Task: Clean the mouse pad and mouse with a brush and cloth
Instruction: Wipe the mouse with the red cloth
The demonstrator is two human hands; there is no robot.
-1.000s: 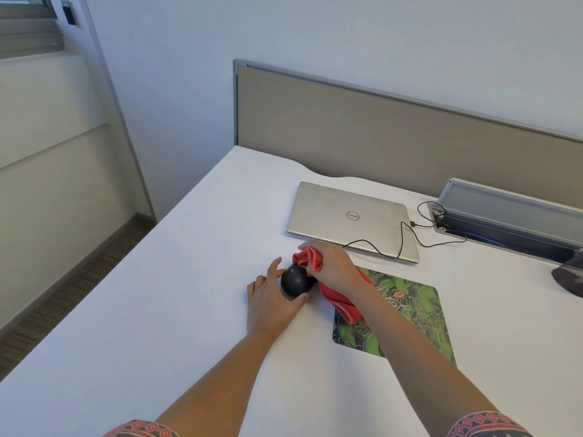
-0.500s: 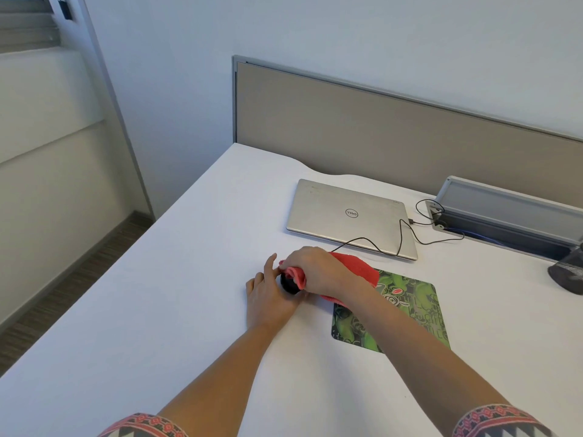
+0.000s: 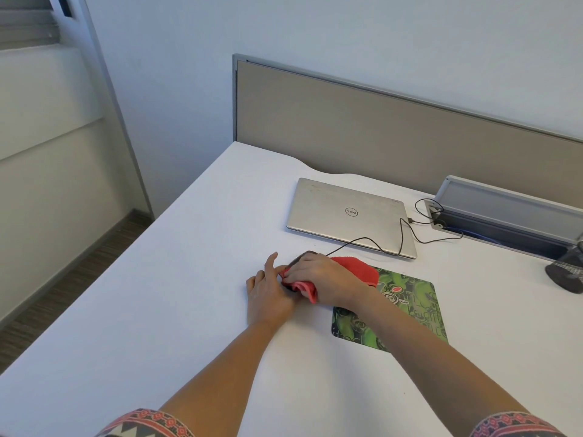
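The black wired mouse (image 3: 301, 257) lies on the white desk just left of the green patterned mouse pad (image 3: 410, 313); only its far end shows. My right hand (image 3: 318, 279) presses a red cloth (image 3: 356, 269) over the mouse and covers most of it. My left hand (image 3: 268, 294) rests flat on the desk against the mouse's left side, thumb raised, steadying it. No brush is in sight.
A closed silver laptop (image 3: 347, 212) lies behind the hands, and the black mouse cable (image 3: 400, 234) loops across its right corner to a grey cable tray (image 3: 504, 212). A dark object (image 3: 568, 272) sits at the right edge. A beige partition (image 3: 378, 130) backs the desk.
My right hand has swept the red cloth down over the mouse, which was mostly exposed a second ago and is now nearly hidden. My left hand has stayed in place beside it.
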